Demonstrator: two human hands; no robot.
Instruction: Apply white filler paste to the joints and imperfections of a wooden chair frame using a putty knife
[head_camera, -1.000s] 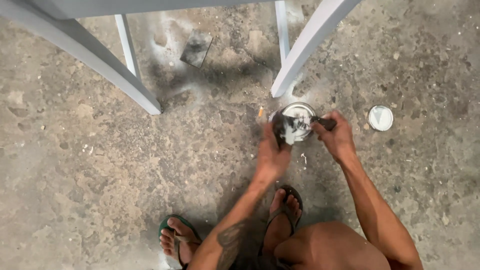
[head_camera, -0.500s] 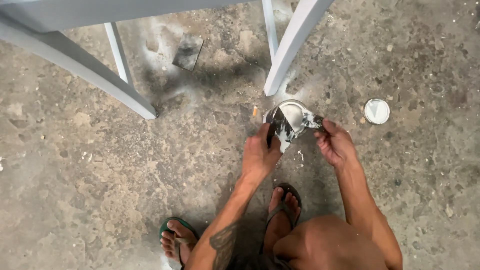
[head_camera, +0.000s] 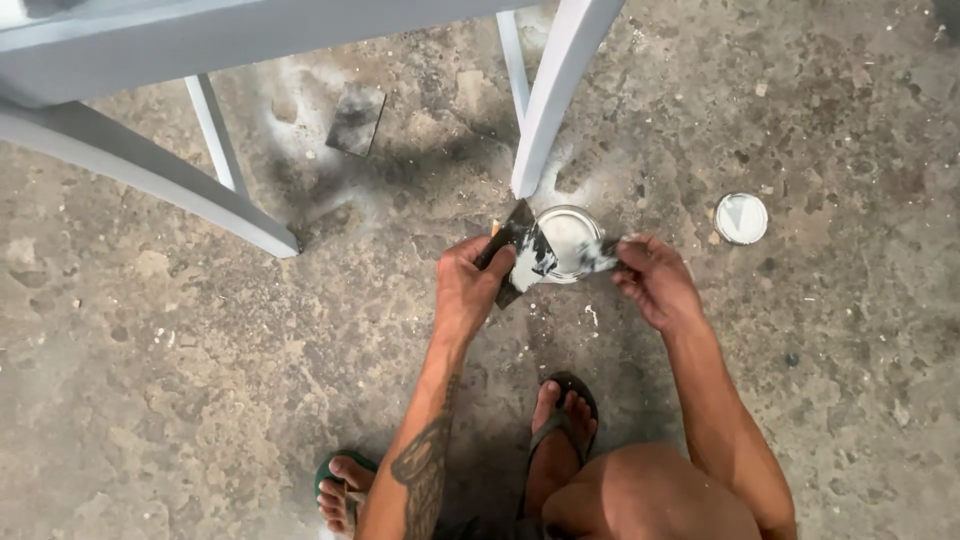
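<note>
Knee (head_camera: 650, 495) and two sandalled feet fill the near edge at 6 o'clock, one foot in a green flip-flop (head_camera: 340, 485) toward 7 o'clock, the other in a dark flip-flop (head_camera: 560, 425) just left of the bare knee, all on a stained concrete floor (head_camera: 150, 380). Farther out, the left hand (head_camera: 468, 290) has its fingers closed around a dark putty knife (head_camera: 520, 250), the blade smeared with white filler and tilted up toward 1 o'clock. At 3 o'clock from it, the right hand (head_camera: 655, 280) pinches a second, smaller smeared blade (head_camera: 600, 253) between thumb and fingers, its tip pointing toward 9 o'clock and meeting the first knife. Both tools are held just over a small open tin (head_camera: 570, 235) of white filler that stands on the floor between the hands, slightly beyond them at 12 o'clock. Well apart at 3 o'clock from the tin lies its round lid (head_camera: 741, 218), flat on the concrete. Just beyond the tin, a pale grey furniture leg (head_camera: 550, 100) comes down to the floor, with white dust around its foot. More grey-painted legs and rails (head_camera: 150, 175) run across toward 10 o'clock, and a dark square sheet (head_camera: 355, 120), perhaps sandpaper, lies flat on the floor beneath them near 11 o'clock.
</note>
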